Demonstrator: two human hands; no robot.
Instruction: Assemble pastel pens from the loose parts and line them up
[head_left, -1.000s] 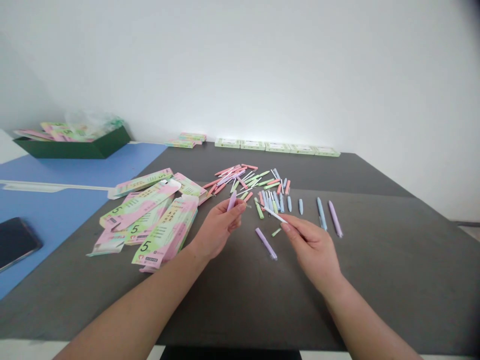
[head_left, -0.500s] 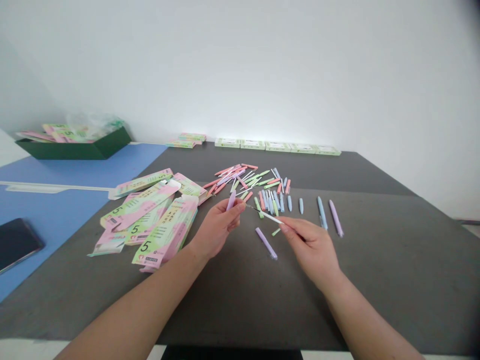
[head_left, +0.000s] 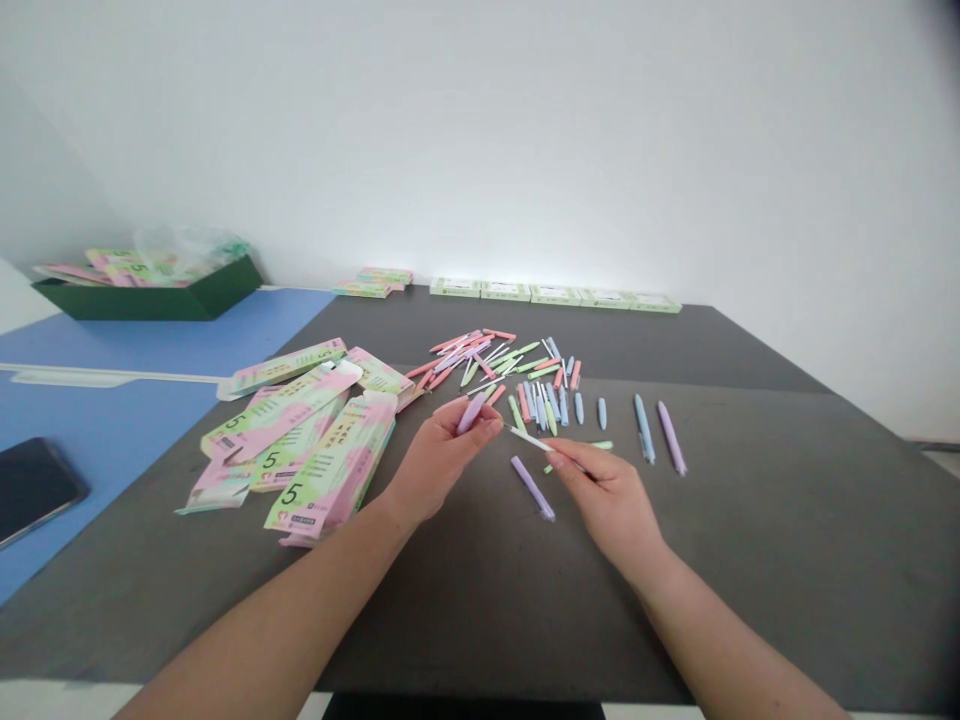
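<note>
My left hand (head_left: pixel 446 450) is closed around a purple pen barrel piece (head_left: pixel 472 412), which sticks up past the thumb. A white pen refill (head_left: pixel 531 438) is pinched in my right hand (head_left: pixel 611 495); its thin tip points at my left fingertips, and I cannot tell whether it touches them. On the table below the refill lies a purple pen barrel (head_left: pixel 533 488). Parts of a green pen piece (head_left: pixel 602 444) show behind my right hand. Farther right, a blue pen (head_left: pixel 644 428) and a purple pen (head_left: pixel 672 438) lie side by side.
Loose pen parts (head_left: pixel 480 360) in several colours lie heaped beyond my hands. Pink-green pen boxes (head_left: pixel 330 460) are piled at left, near a phone (head_left: pixel 41 488). Flat boxes (head_left: pixel 555 294) line the wall. A dark green box (head_left: pixel 142 303) holds more packaging.
My right hand and the refill have shifted slightly left and down, closer to my left hand. The purple piece in my left hand has tilted to the right. More of the green piece shows.
</note>
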